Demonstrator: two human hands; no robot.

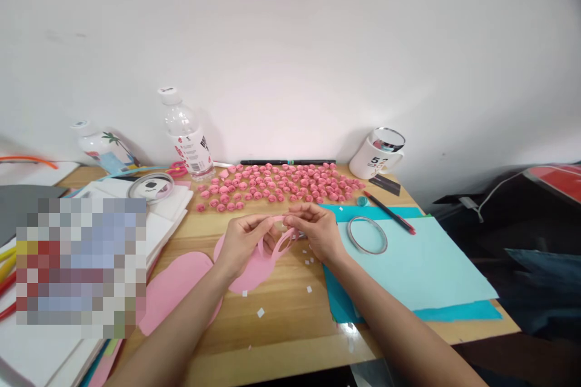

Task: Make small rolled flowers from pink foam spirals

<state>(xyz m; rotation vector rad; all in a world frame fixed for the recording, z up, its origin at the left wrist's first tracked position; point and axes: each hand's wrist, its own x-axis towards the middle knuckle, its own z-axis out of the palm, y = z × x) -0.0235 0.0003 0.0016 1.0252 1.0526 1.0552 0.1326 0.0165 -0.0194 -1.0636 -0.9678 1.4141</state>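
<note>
My left hand [245, 239] and my right hand [316, 230] meet over the middle of the table. Between them is a curling pink paper strip [285, 244], with the fingers of both hands pinched on it. Part of the strip hangs in a loop below the fingertips. Under my left hand lies a flat pink paper piece [252, 275] with a rounded edge. Another pink paper piece [179, 290] lies to its left, partly behind my left forearm. Beyond my hands, many rolled pink paper roses [281, 182] spread in rows toward the wall.
Light blue paper [422, 266], a tape roll [367, 235] and a red-tipped pen [390, 213] are at right. A mug [376, 154] stands behind them. At left are a water bottle [188, 139] and stacked papers [170, 221]. Small white scraps [260, 312] dot the table [285, 344].
</note>
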